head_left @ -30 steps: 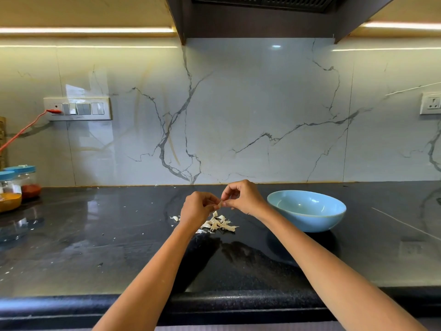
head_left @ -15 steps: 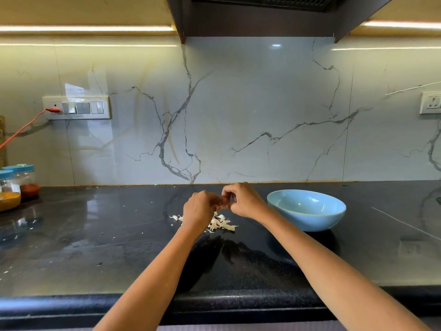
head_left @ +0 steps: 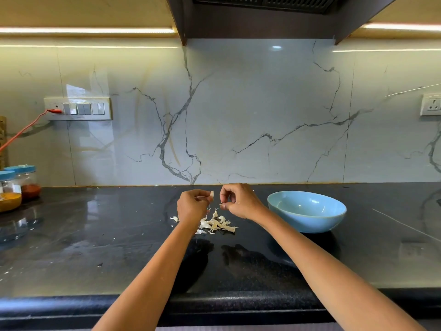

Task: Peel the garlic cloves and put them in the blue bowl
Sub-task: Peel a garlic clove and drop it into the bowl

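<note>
My left hand [head_left: 192, 206] pinches a small garlic clove [head_left: 212, 194] at its fingertips above the black counter. A little to the right, my right hand [head_left: 238, 201] has its fingers curled and pinches a thin bit of peel [head_left: 221, 204]. Under both hands lies a heap of white garlic skins [head_left: 217, 223]. One loose clove or skin piece [head_left: 175, 219] lies left of my left wrist. The blue bowl [head_left: 306, 212] stands on the counter to the right of my right hand; its inside shows no cloves from here.
Two spice jars with blue lids [head_left: 9, 191] stand at the far left. A switch panel [head_left: 77, 108] with a red cable sits on the marble wall, a socket [head_left: 430, 104] at the right. The counter's front edge [head_left: 214, 304] runs below my arms.
My hands were joined over the clove; now they have drawn apart, the left keeping the clove and the right pulling away a strip of peel.
</note>
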